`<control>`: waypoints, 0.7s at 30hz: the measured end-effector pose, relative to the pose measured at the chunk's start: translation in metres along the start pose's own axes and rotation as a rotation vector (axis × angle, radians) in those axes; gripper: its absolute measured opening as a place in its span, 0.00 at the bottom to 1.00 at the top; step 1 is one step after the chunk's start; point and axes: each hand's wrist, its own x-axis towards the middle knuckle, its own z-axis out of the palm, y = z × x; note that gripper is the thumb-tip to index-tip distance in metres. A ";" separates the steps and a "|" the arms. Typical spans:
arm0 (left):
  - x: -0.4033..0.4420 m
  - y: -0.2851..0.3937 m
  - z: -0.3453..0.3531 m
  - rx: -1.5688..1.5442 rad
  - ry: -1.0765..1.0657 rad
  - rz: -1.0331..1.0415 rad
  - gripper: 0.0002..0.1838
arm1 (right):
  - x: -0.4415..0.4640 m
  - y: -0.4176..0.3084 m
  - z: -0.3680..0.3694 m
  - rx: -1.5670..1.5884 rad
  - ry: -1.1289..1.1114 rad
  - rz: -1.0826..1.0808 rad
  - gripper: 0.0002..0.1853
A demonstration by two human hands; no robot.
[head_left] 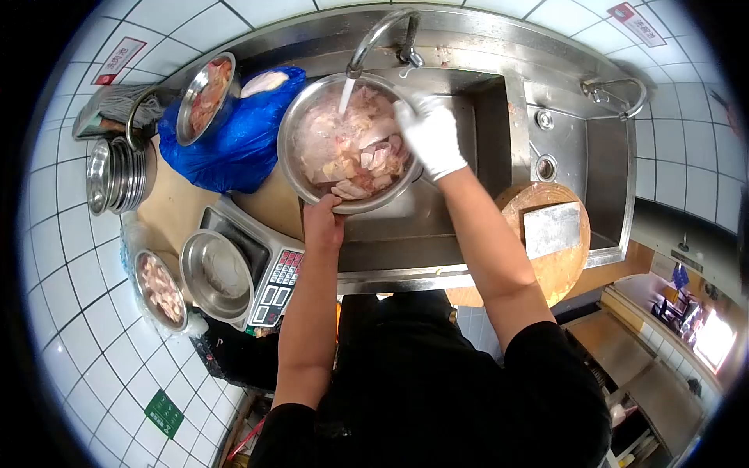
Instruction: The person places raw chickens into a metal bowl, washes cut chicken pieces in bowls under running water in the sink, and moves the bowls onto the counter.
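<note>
A large metal bowl (290,156) holds raw meat pieces (382,160) in water, over the left sink basin. Water runs into it from the curved faucet (367,51). My bare left hand (322,224) is closed on the bowl's near rim, thumb on top. At the bowl's right rim is my right hand (431,136) in a white glove. Its fingers are smeared by motion, so I cannot make out their grip.
Left of the sink are a blue plastic bag (214,160), a bowl of meat (207,100), stacked bowls (118,175), a scale (277,285) with a metal bowl (217,274), and another meat bowl (161,290). A cleaver (551,230) lies on the round chopping board (566,277) at right.
</note>
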 end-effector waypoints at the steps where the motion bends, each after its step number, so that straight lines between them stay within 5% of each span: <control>1: 0.002 -0.001 -0.004 0.010 0.002 -0.005 0.17 | 0.006 0.004 -0.005 -0.015 0.011 0.103 0.15; 4: 0.008 -0.007 -0.017 0.028 0.002 -0.013 0.14 | 0.024 0.025 -0.013 -0.011 -0.016 0.291 0.18; 10: 0.001 -0.007 -0.011 -0.015 0.038 0.021 0.11 | 0.064 0.109 0.021 0.494 -0.130 0.591 0.20; 13: 0.007 -0.013 -0.026 -0.011 0.017 0.010 0.12 | 0.068 0.105 0.025 0.409 -0.122 0.565 0.21; 17: 0.002 -0.007 -0.007 -0.050 0.074 0.082 0.13 | 0.031 0.036 0.017 0.302 0.033 0.273 0.23; 19: 0.004 -0.004 -0.003 -0.035 0.093 0.096 0.14 | 0.003 -0.012 0.010 0.016 -0.219 0.222 0.26; 21: 0.011 -0.002 -0.009 0.016 0.071 0.057 0.16 | -0.029 -0.011 0.045 -0.076 -0.134 0.067 0.37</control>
